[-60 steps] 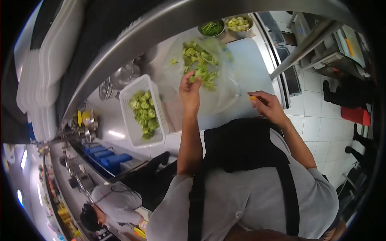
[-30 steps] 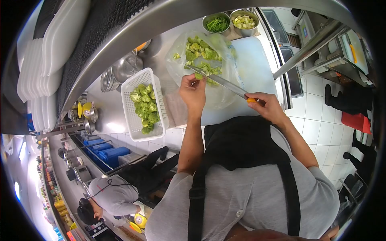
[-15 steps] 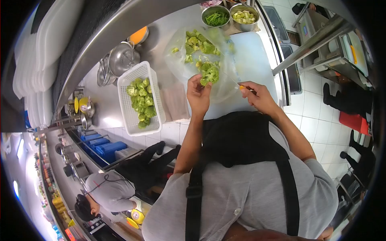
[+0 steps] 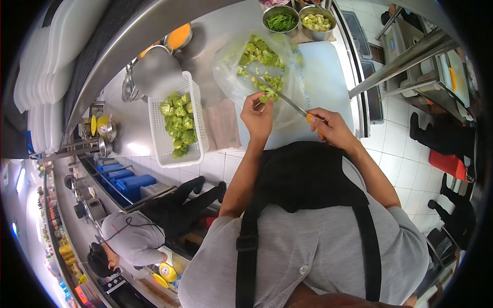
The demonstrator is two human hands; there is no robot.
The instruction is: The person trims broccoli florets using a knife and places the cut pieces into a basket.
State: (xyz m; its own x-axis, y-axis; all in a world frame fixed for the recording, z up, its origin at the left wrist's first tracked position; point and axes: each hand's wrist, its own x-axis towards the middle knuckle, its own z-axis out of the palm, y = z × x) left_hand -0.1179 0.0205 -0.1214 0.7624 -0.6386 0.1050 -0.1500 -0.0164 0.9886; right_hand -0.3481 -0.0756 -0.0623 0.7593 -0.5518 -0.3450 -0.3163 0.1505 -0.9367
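My left hand (image 4: 258, 119) pinches a green broccoli floret (image 4: 268, 94) between thumb and fingertips. In my right hand (image 4: 333, 129) is a knife (image 4: 288, 100) with an orange handle; its blade points up and left and crosses over the floret. I cannot tell whether the edge touches it. Beneath both lies an open clear plastic bag (image 4: 230, 69) with several cut broccoli pieces (image 4: 261, 53) on it or in it. The bag partly covers a pale cutting board (image 4: 324, 72).
Left of the hands, a white perforated basket (image 4: 202, 123) holds broccoli florets (image 4: 178, 123), beside a folded cloth (image 4: 222, 126). Metal bowls of green beans (image 4: 281, 22) and chopped pale vegetables (image 4: 316, 22) stand at the back. Behind the basket is blurred round metalware (image 4: 156, 72). Another person (image 4: 132, 233) works at lower left.
The knife blade has swung from the right of the floret to across it. My right hand has moved slightly right and down. My left hand still pinches the floret, now slightly higher.
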